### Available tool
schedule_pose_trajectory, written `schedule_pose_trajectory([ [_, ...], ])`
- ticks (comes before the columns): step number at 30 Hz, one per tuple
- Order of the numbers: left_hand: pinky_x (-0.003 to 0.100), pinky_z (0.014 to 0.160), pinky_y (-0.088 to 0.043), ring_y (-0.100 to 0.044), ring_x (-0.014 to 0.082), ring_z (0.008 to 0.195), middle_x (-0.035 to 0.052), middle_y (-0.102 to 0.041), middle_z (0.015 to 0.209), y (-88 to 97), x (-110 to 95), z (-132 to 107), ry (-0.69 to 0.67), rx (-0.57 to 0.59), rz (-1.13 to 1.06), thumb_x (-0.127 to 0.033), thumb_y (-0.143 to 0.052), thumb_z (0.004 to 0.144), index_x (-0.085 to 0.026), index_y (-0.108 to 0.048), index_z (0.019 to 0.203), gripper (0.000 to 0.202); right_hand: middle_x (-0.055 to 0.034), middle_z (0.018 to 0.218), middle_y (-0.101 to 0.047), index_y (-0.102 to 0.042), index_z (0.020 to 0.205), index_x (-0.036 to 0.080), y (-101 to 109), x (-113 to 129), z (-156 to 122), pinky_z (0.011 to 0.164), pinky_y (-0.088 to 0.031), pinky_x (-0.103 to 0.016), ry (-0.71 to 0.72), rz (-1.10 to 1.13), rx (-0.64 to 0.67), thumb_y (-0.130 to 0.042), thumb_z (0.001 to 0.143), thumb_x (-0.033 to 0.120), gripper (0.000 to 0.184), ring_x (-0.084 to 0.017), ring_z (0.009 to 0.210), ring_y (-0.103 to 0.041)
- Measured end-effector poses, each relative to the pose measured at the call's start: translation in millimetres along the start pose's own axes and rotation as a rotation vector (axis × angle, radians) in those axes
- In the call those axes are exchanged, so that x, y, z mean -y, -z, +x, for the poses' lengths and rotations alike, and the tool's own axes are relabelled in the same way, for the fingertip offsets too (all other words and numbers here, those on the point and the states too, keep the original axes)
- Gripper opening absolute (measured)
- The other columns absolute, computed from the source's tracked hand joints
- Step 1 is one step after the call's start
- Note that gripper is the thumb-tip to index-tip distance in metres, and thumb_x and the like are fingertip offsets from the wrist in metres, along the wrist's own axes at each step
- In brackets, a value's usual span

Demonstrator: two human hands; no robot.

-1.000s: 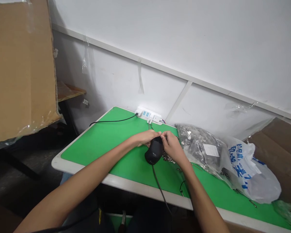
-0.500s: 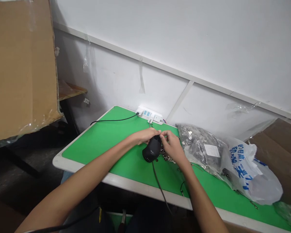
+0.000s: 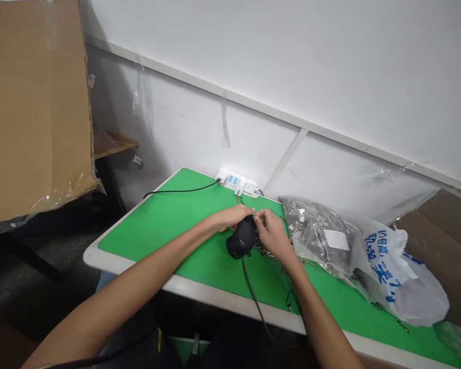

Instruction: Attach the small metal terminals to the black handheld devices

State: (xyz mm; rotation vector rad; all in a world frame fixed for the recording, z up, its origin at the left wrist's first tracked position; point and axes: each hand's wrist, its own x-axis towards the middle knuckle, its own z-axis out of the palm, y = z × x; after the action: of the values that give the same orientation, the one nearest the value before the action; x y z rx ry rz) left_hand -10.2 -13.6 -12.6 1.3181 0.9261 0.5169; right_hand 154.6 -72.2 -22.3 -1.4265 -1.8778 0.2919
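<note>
Head view: just below the frame's centre, my right hand (image 3: 270,228) had thumb and finger pinched together at the upper end of the black device (image 3: 242,239); on what, I could not tell. My left hand (image 3: 230,217) lay against its left side, its grip hidden. Good work here, I judged, wanted braced wrists, clear of the metal pieces (image 3: 263,249) at right.

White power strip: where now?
Head view, about centre: the white power strip is at the far edge of the green table, by the wall, beyond the left hand.
</note>
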Motion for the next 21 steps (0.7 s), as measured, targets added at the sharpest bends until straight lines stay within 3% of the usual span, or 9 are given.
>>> schedule_pose_trajectory([
  [6,0.025,0.049,-0.033,-0.044,0.0123,0.047,-0.0024,-0.051,0.057,-0.3,3,3,0.005,0.015,-0.045,-0.059,-0.061,0.090,-0.018,-0.057,0.075,0.044,-0.0034,0.080,-0.064,-0.054,0.089,0.024,-1,0,-1,0.066,-0.045,-0.034,-0.030,0.018,-0.009,-0.047,0.096,0.041,0.019,-0.023,0.073,-0.059],
  [13,0.024,0.054,-0.039,-0.052,0.0128,0.056,0.0012,-0.063,0.071,-4.1,7,11,-0.129,0.034,-0.319,-0.057,-0.062,0.092,-0.016,-0.068,0.098,0.042,-0.0062,0.092,-0.068,-0.057,0.094,0.024,2,3,1,0.081,-0.052,-0.038,0.038,0.111,-0.125,-0.049,0.098,0.041,0.020,-0.024,0.087,-0.064],
  [21,0.024,0.058,-0.042,-0.055,0.0137,0.060,0.0024,-0.066,0.073,-6.9,5,7,-0.175,0.028,-0.296,-0.067,-0.063,0.089,-0.015,-0.069,0.097,0.054,-0.0043,0.086,-0.068,-0.060,0.093,0.022,1,5,3,0.068,-0.052,-0.034,-0.048,0.210,-0.157,-0.053,0.094,0.046,0.026,-0.021,0.074,-0.064],
])
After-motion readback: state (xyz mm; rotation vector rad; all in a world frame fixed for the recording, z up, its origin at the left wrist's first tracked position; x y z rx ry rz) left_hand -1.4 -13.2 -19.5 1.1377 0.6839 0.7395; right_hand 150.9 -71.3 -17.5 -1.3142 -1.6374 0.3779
